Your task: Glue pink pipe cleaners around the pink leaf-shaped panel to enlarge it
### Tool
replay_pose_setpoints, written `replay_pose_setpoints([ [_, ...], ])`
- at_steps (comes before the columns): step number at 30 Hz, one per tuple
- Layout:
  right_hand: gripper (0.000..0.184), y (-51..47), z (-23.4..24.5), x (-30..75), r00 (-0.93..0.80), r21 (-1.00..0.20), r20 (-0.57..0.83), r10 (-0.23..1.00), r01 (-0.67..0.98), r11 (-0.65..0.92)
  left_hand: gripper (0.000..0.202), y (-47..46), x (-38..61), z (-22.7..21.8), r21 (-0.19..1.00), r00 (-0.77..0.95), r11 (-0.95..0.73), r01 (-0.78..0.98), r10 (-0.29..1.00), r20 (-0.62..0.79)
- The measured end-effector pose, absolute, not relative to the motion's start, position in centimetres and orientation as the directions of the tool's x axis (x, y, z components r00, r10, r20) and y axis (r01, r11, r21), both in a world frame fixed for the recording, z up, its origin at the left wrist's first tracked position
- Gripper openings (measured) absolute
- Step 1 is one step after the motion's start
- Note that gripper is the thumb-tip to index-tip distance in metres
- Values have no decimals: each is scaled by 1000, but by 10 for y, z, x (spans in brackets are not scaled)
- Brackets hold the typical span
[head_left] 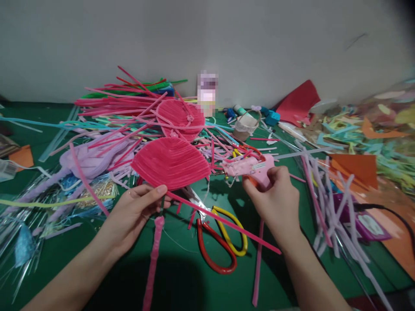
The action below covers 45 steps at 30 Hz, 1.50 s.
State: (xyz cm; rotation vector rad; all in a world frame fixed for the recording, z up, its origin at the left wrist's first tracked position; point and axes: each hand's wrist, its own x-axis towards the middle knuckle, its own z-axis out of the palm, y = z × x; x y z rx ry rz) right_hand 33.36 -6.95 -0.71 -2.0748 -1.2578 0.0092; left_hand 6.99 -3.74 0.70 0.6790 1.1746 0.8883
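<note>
My left hand (142, 207) pinches the lower edge of a fan-shaped pink pipe-cleaner petal (171, 162), with the thumb on top. A loose pink pipe cleaner (223, 221) trails from the petal toward the right, and a pink-wrapped stem (153, 263) hangs below the hand. My right hand (275, 196) is closed around the handle of a pink glue gun (248, 166). The gun's nozzle points left, close to the petal's right corner. Below the petal lie scissors (223, 246) with one red and one yellow handle, their blades partly hidden by the petal.
Behind the petal lie another pink piece (178, 119) and a heap of pipe cleaners (119, 103). A purple leaf shape (94, 157) is at left. A small bucket (244, 127) stands at the back. Lilac pipe cleaners (340, 207) and orange sheets (353, 170) lie at right.
</note>
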Motion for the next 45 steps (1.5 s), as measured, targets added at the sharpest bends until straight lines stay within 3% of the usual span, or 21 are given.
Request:
replay_pose_setpoints([
  [5, 35, -62, -29, 352, 397, -427, 281, 873, 867, -257, 21, -38, 69, 5, 836, 134, 498, -231, 867, -479],
  [10, 47, -64, -36, 356, 288, -264, 367, 885, 944, -198, 20, -38, 68, 5, 836, 147, 491, -243, 871, -469],
  [13, 41, -69, -20, 347, 245, -417, 427, 870, 907, -51, 19, -38, 69, 5, 839, 146, 482, -252, 876, -459],
  [17, 27, -79, 3, 324, -78, -769, 207, 975, 604, 212, 18, -38, 68, 4, 833, 145, 492, -253, 871, -470],
  [20, 29, -86, 9, 308, -278, -900, 132, 951, 368, 233, 19, -39, 68, 4, 828, 144, 495, -263, 869, -474],
  [23, 29, -89, 8, 300, -330, -955, 148, 932, 196, 221, 20, -39, 68, 5, 828, 144, 490, -273, 872, -468],
  [28, 13, -88, 9, 300, -206, -986, 150, 967, 46, 163, 20, -40, 69, 6, 842, 171, 482, -245, 876, -451],
  [32, 12, -86, 11, 302, -27, -974, 147, 989, 172, 150, 20, -42, 70, 6, 857, 170, 457, -237, 888, -427],
  [37, 8, -82, 13, 307, 183, -929, 261, 948, 315, 195, 19, -44, 72, 7, 859, 178, 462, -220, 885, -430],
  [45, 4, -82, 15, 310, 227, -895, 345, 911, 372, 247, 21, -45, 73, 8, 863, 176, 465, -198, 883, -435],
])
